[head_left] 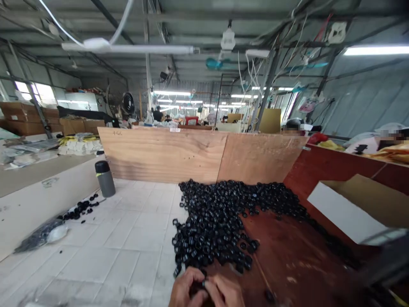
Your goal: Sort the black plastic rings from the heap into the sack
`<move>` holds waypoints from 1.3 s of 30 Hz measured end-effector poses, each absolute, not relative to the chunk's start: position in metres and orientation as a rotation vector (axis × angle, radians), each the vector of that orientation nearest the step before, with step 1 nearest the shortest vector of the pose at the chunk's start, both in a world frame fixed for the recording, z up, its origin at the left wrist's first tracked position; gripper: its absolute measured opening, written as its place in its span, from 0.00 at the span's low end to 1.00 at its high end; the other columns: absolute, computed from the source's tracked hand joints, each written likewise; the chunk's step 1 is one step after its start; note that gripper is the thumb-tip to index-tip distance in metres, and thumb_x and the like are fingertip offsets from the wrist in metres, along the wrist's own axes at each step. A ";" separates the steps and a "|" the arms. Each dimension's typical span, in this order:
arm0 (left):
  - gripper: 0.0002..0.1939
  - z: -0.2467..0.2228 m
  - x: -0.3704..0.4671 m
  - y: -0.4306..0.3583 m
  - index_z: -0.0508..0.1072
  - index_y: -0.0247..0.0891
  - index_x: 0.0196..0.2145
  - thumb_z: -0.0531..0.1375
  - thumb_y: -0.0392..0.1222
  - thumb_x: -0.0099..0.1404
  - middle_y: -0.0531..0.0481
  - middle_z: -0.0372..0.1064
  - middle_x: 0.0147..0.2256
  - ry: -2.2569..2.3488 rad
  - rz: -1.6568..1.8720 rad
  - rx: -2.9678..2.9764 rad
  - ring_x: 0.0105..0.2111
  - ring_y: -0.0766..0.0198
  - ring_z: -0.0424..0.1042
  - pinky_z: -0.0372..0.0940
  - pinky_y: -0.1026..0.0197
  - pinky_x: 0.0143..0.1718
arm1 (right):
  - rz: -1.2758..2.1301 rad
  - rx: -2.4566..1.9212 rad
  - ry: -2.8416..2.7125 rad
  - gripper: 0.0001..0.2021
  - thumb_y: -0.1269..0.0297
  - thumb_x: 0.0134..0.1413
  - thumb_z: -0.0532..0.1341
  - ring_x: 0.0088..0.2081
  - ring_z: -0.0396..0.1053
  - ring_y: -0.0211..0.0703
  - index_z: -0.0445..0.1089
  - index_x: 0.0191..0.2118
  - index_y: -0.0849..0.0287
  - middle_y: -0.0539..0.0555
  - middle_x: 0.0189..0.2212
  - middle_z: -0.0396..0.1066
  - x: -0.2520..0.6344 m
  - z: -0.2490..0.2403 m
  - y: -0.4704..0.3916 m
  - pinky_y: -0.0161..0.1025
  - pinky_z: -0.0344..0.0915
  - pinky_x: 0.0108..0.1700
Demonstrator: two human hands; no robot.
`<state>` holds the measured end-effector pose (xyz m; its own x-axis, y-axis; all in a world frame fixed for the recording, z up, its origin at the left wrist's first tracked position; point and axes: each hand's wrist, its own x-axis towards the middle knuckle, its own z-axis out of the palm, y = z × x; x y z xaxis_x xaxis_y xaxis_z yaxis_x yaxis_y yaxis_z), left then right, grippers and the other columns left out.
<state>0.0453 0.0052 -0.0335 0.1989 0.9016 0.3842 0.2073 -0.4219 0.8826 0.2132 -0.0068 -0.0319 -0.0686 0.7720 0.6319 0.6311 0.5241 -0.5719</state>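
My left grip (185,288) and right grip (225,290) pinch a black part (203,283); black rings (211,230) heap beyond, toward the tabletop's (297,251) far edge.

Black rings (211,226), white tabletop (143,230), seemingly red-brown board (294,247)

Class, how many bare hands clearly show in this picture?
2: the left hand and right hand, together at the bottom edge, by the black rings. Others may be hidden or too small to tell.

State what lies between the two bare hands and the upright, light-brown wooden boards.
The head view shows a heap of small black rings spread from near the left hand and right hand to the boards.
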 end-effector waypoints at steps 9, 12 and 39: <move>0.07 0.001 0.049 -0.008 0.76 0.39 0.40 0.64 0.38 0.62 0.47 0.76 0.42 1.088 1.218 1.606 0.41 0.59 0.78 0.75 0.57 0.44 | 0.529 -1.224 -1.778 0.20 0.56 0.65 0.60 0.19 0.58 0.35 0.67 0.21 0.57 0.45 0.16 0.59 0.225 0.015 -0.025 0.34 0.57 0.25; 0.07 0.002 0.049 -0.009 0.75 0.39 0.40 0.63 0.37 0.63 0.47 0.76 0.42 1.057 1.226 1.620 0.41 0.60 0.78 0.75 0.58 0.44 | 0.587 -1.174 -1.750 0.08 0.58 0.61 0.63 0.25 0.66 0.38 0.75 0.38 0.58 0.50 0.26 0.71 0.226 0.015 -0.024 0.34 0.64 0.29; 0.08 0.005 0.034 -0.055 0.75 0.39 0.44 0.63 0.40 0.66 0.48 0.78 0.39 1.045 1.113 1.495 0.38 0.59 0.80 0.75 0.58 0.42 | 0.876 -1.293 -1.507 0.09 0.59 0.63 0.60 0.25 0.74 0.40 0.73 0.42 0.57 0.53 0.32 0.76 0.199 0.014 -0.071 0.36 0.72 0.29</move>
